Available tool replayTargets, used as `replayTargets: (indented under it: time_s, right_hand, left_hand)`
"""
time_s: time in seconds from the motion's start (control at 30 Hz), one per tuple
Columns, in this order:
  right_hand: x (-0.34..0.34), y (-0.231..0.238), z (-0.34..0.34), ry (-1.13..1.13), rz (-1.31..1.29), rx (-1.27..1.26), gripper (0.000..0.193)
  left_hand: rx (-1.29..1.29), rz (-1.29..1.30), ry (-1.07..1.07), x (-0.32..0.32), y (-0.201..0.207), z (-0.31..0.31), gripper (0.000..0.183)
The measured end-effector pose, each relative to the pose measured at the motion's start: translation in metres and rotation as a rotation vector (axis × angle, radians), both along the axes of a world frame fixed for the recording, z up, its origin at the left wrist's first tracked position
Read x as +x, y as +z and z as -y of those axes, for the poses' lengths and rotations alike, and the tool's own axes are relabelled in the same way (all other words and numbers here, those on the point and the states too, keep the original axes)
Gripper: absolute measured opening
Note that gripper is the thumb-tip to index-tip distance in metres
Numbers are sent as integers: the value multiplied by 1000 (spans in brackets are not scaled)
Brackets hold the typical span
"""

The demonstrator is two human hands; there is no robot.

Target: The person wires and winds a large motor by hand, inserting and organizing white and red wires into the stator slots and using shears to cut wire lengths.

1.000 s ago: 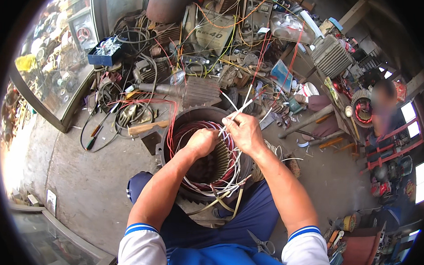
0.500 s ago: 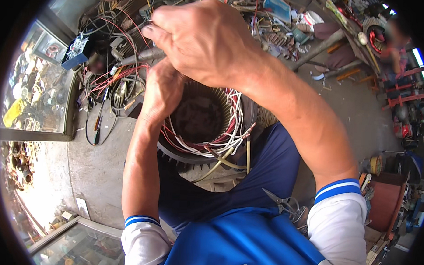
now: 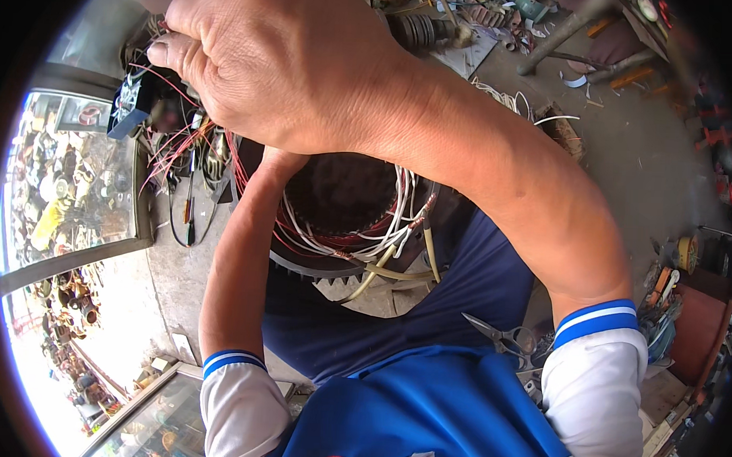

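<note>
Hands had shifted: the right hand (image 3: pixel 283 64), raised close to the camera since a second before, pinched thin red wires (image 3: pixel 173 85); the left hand (image 3: pixel 281 157) stayed hidden behind it, grip unclear, at the motor stator (image 3: pixel 342 220) between the knees.

Scissors (image 3: pixel 503 336) lie beside a glass cabinet (image 3: pixel 85 186).

Stator core (image 3: pixel 335 197): dark rust-brown bore, grey toothed rim. Winding wires (image 3: pixel 386 229): red and white, mixed. Lead sleeves (image 3: pixel 389 269): pale yellow. Shirt (image 3: pixel 424 416): blue body, white sleeves, blue-striped cuffs. Scissors (image 3: pixel 503 338): grey metal. Floor (image 3: pixel 626 157): grey concrete.
</note>
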State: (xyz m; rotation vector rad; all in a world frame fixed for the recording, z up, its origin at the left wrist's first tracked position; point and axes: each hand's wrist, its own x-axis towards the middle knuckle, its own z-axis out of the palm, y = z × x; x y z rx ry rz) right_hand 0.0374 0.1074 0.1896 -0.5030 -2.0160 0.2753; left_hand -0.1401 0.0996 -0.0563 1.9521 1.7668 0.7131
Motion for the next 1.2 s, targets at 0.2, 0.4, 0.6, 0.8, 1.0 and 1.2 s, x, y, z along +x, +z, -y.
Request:
replayTargets:
  time_s: [0.2,0.4,0.6,0.8,1.0,1.2]
  right_hand:
    - [16,-1,-7,31,-1,-26,14]
    - [30,6,-2,62,-35,-72,9]
    - [75,19,19,72,-154,-319,10]
    - [169,-43,84,-66,-128,-358,19]
    - [253,-129,169,-467,21,-688,14]
    - [265,-155,214,-447,125,-709,14]
  left_hand:
    - [-41,-173,18,14,-36,-18,35]
    - [-28,-221,19,9,-34,-11,31]
    - [-76,-44,214,26,-15,-7,27]
    - [-246,32,443,16,28,-52,33]
    - [-29,29,463,31,18,-45,33]
    - [-76,414,254,8,-5,-16,66]
